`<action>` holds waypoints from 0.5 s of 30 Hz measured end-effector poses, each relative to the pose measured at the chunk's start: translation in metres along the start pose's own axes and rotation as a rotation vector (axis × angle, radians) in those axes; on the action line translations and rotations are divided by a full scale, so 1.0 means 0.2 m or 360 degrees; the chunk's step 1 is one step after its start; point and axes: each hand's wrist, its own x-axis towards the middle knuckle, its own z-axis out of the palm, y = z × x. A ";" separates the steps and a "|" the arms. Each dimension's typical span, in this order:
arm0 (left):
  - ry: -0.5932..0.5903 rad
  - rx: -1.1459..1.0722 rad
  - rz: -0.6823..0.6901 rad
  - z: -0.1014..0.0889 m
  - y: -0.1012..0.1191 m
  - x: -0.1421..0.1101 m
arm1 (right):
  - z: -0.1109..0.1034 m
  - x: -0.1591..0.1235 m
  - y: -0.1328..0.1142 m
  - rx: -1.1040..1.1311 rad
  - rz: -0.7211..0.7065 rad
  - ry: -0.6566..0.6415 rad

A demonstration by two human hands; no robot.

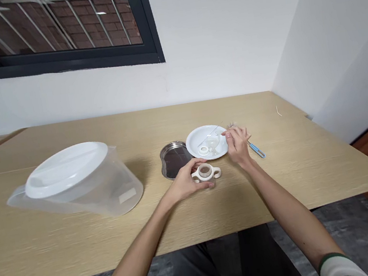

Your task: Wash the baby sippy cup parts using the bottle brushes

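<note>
My left hand [190,178] is closed round a small clear baby bottle [207,183] with a white two-handled collar [205,170]. The bottle is upright and its round mouth is uncovered. My right hand [236,143] is at the right rim of a white plate [195,153], fingers pinched together; whatever they hold is hidden or too small to make out. On the plate lie a white ring [203,150], clear pieces [213,143] and a thin line like a wire or straw. Partly behind my right hand is a brush with a blue handle [257,150].
A shiny metal kidney-shaped tray [175,158] sits left of the plate. Farther left, a large translucent pitcher [121,186] with a white lid stands on the wooden table [191,224]. A thin pale bent piece [278,111] lies at the back right, near the wall.
</note>
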 end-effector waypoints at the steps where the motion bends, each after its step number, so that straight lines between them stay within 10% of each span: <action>1: -0.0001 0.0004 -0.0003 0.00 0.00 0.00 | 0.00 0.00 0.00 -0.0005 0.0001 -0.0006; 15: -0.0006 0.0003 0.0013 0.00 -0.02 0.00 | 0.00 0.00 0.00 0.0020 0.0004 0.0025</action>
